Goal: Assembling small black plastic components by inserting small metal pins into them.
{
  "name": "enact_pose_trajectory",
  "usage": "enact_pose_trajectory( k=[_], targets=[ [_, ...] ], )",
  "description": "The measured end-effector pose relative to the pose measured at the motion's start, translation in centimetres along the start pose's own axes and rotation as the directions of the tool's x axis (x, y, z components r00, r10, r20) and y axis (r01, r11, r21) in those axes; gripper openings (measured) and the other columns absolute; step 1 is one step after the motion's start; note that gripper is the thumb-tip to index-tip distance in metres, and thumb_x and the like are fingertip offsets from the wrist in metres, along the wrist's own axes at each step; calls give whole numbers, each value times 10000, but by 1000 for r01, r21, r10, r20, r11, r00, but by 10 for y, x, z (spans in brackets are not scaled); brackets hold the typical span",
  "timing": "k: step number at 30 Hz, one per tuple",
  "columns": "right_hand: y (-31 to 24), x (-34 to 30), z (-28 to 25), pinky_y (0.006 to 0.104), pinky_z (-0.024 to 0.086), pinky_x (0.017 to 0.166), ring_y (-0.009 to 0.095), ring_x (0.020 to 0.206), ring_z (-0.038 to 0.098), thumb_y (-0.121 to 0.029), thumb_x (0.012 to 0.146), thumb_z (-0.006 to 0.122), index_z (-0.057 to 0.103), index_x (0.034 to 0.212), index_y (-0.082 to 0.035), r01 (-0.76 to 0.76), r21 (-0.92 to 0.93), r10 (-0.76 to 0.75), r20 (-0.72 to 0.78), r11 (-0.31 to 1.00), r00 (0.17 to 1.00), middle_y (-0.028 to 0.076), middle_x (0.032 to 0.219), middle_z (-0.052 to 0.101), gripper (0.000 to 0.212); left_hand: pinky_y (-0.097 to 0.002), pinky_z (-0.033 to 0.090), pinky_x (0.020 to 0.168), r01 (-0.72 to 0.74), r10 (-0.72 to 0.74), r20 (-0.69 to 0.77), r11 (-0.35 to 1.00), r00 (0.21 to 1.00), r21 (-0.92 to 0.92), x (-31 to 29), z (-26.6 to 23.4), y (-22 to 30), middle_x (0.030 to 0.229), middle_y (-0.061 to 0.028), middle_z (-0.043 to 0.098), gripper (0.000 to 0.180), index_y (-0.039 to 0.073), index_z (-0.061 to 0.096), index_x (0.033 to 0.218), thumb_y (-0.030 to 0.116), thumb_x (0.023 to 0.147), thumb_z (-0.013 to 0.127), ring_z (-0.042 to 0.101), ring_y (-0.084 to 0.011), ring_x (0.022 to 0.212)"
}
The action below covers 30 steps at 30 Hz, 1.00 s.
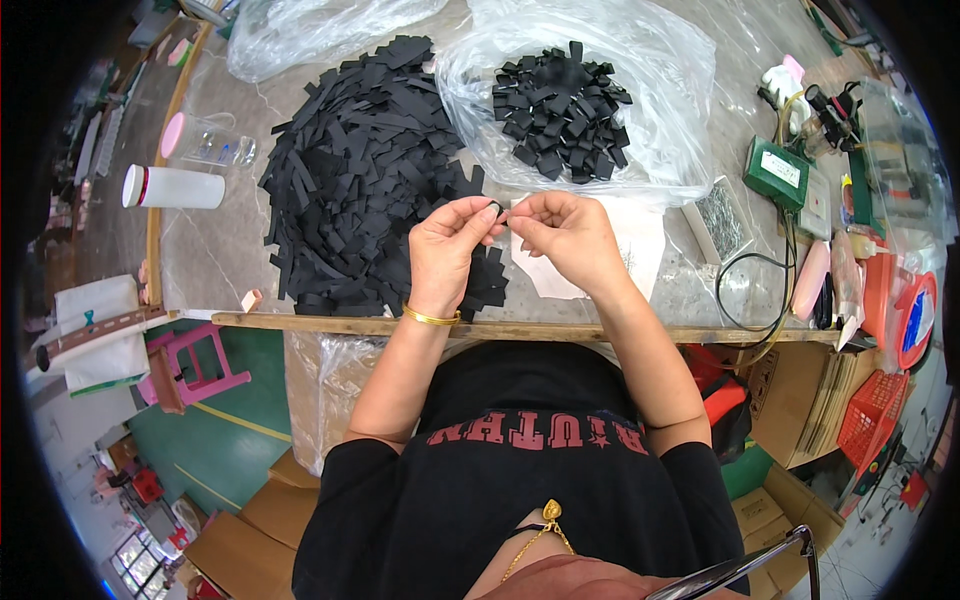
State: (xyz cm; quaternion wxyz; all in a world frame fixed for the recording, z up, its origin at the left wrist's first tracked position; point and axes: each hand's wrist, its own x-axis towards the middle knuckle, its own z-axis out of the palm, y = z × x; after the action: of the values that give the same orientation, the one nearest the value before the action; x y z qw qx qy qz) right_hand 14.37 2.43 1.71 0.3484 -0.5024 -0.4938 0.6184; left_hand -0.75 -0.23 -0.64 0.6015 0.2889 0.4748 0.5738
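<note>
My left hand [450,245] pinches a small black strip [499,208] between thumb and fingers, and the strip looks bent over. Close against it, my right hand [570,238] is closed in a pinch at the strip's end; what sits between its fingertips is too small to make out. Beside my left hand spreads a large heap of flat black strips [350,190]. Beyond my hands, folded black loops [562,115] lie piled on a clear plastic bag [675,90]. Under my right hand is a sheet of white paper [640,235].
A shallow box of small metal pieces [722,222] stands right of the paper. Farther right are a green box [776,172] and a looping dark cable [735,300]. A white bottle [175,188] and a clear one [215,140] lie at the left. The table's wooden edge [530,326] runs below my forearms.
</note>
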Motion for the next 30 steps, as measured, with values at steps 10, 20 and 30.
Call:
enact_pose_trajectory(
  k=[10, 20, 30],
  targets=[
    [-2, -2, 0, 214, 456, 523, 78, 567, 547, -72, 747, 599, 614, 848, 51, -24, 8, 24, -4, 1000, 1000, 62, 690, 616, 159, -188, 443, 595, -53, 52, 5, 994, 999, 93, -1, 2, 2, 817, -91, 639, 145, -41, 595, 929, 21, 798, 601, 603, -110, 697],
    [-6, 2, -4, 206, 459, 512, 87, 546, 549, -75, 752, 645, 603, 863, 51, -115, 112, 109, 60, 987, 992, 64, 701, 609, 174, -184, 434, 583, -89, 87, 25, 992, 996, 84, -3, 5, 2, 816, -70, 636, 131, -34, 602, 922, 3, 796, 599, 600, -101, 696],
    [-7, 5, -7, 217, 473, 493, 100, 542, 559, -82, 744, 615, 613, 826, 63, -134, 94, 126, 88, 987, 988, 83, 694, 616, 167, -178, 430, 584, -108, 104, 40, 985, 994, 134, -3, 3, 0, 817, -57, 636, 128, -30, 609, 923, 8, 802, 594, 596, -87, 705]
  ],
)
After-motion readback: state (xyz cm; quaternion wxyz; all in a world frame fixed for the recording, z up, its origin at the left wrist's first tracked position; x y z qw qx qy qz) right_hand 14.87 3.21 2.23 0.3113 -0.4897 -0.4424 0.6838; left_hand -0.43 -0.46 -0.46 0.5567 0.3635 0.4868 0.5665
